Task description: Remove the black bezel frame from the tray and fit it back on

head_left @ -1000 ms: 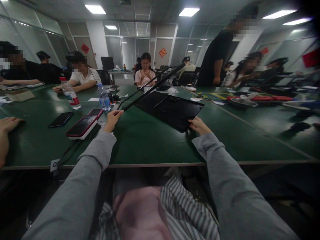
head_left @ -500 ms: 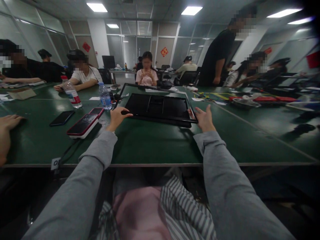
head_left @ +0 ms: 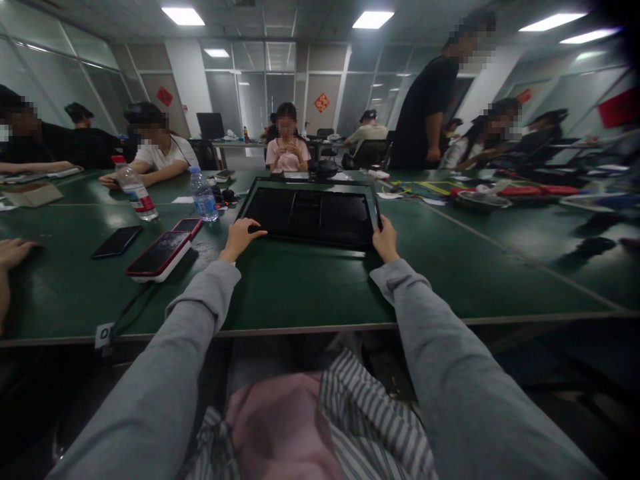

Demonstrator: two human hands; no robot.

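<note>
A thin black rectangular frame (head_left: 376,200) lies around or over a flat black panel (head_left: 340,217) above the green table. At the near left corner, my left hand (head_left: 240,239) pinches the frame between thumb and fingers. My right hand (head_left: 385,240) is closed on the frame's near right corner, fingers wrapped at its edge. The panel has a recessed middle part with thin light lines at its sides. Whether frame and panel touch all round cannot be made out.
Left on the green table (head_left: 310,293) are a red-rimmed phone on a white block (head_left: 159,257), a dark phone (head_left: 117,241), a red-capped bottle (head_left: 136,190) and a blue-capped bottle (head_left: 203,195). A metal bowl (head_left: 484,201) stands right. Another person's hand (head_left: 15,253) rests far left.
The frame has come down closer to the panel and lies flatter. My right hand has gone from spread fingers to a closed grip on the right edge. The view has shifted slightly.
</note>
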